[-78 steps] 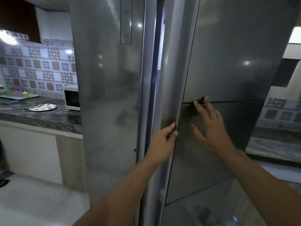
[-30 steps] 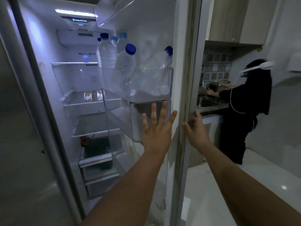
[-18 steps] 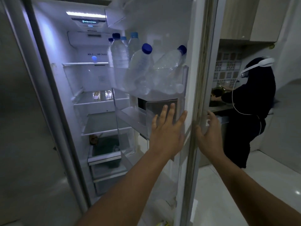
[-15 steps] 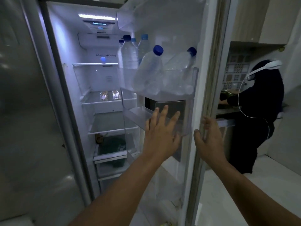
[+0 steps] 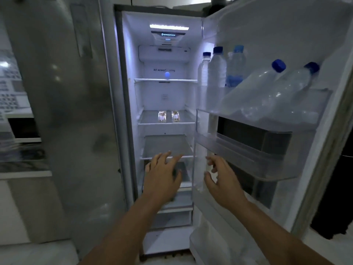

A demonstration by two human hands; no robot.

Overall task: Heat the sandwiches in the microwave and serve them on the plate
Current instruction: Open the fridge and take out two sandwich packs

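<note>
— Inside the open fridge (image 5: 131, 104), what are the hands doing?
— Both are reaching in, holding nothing. The left hand (image 5: 162, 178) is spreading its fingers in front of a lower shelf; the right hand (image 5: 222, 180) is hovering by the door bin (image 5: 248, 159), fingers loosely curled.
— And the sandwiches?
— Two small wrapped packs (image 5: 169, 117) are sitting on a middle shelf (too blurred to be sure). Water bottles (image 5: 217, 73) are crowding the upper door rack.

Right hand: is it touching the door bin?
Cannot tell. In the head view the right hand overlaps the door bin's clear corner; no gap or contact shows plainly.
</note>
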